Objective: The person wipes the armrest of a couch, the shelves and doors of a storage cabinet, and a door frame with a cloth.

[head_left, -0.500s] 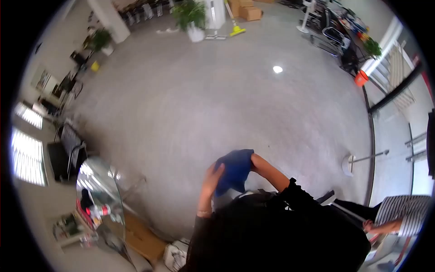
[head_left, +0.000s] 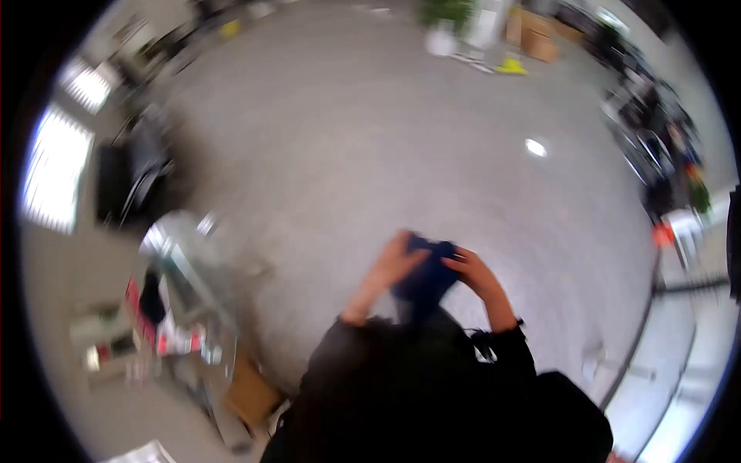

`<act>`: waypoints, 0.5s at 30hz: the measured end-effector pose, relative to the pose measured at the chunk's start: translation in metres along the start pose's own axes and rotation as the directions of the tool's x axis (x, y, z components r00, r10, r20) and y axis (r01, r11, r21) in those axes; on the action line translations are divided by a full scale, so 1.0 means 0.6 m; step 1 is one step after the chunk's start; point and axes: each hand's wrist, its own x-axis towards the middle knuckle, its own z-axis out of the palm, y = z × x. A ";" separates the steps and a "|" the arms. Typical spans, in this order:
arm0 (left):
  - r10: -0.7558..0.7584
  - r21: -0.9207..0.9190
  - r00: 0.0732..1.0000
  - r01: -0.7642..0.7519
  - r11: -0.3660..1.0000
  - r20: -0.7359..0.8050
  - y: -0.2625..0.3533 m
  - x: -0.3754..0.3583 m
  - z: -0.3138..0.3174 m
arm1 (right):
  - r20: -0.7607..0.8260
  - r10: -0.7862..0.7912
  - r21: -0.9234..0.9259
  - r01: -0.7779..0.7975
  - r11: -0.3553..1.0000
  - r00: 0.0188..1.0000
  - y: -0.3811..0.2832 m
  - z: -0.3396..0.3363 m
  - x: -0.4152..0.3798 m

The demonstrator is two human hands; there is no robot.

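From where I stand, the cloth (head_left: pixel 429 279) is dark navy blue, soft and bunched up, wider at the top and narrowing towards the person's dark clothes. Its upper edge is uneven, with a small dip between the hands, and its folds are too blurred to follow. It's up in front of the person's body, over the grey floor (head_left: pixel 332 162), and its lower end meets the dark clothing in my view; I can't tell if they touch.

The left hand (head_left: pixel 395 264) grips the cloth's upper left side, fingers bent over it. The right hand (head_left: pixel 472 272) has the upper right side, its fingertips (head_left: pixel 455 261) pressed on the fabric. Well off to the person's left is a glass table (head_left: pixel 185 258) with a few blurred things on it, and a brown box (head_left: pixel 252 395) sits near it.
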 end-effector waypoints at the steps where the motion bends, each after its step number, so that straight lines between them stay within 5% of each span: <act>1: 0.010 -0.145 0.998 -0.002 0.989 0.054 -0.028 0.050 -0.027 | -0.021 0.050 -0.115 -0.052 0.992 0.999 -0.025 -0.008 0.041; 2: 0.032 -0.495 0.982 0.066 0.866 0.188 0.011 0.073 -0.080 | -0.056 0.038 -0.214 -0.049 0.976 0.998 -0.077 0.009 0.074; 4: -0.012 -0.452 0.999 0.033 0.892 0.049 -0.100 0.177 -0.111 | -0.064 -0.049 -0.203 0.035 0.979 0.997 -0.130 -0.003 0.191; 7: -0.121 -0.605 0.993 0.107 0.789 0.017 -0.056 0.259 -0.229 | 0.021 -0.020 -0.355 0.027 0.934 1.000 -0.216 0.035 0.391; 11: -0.296 -0.430 0.935 0.191 0.882 -0.193 -0.092 0.395 -0.410 | 0.249 0.084 -0.264 -0.015 0.964 0.965 -0.331 0.117 0.658; 13: -0.267 -0.508 0.902 0.063 0.859 -0.340 -0.198 0.268 -0.483 | 0.262 -0.011 -0.266 0.083 0.960 0.965 -0.254 0.250 0.652; 15: -0.262 -0.536 0.814 -0.071 0.841 -0.518 -0.219 0.343 -0.550 | 0.315 0.006 -0.341 0.107 0.934 0.949 -0.298 0.306 0.774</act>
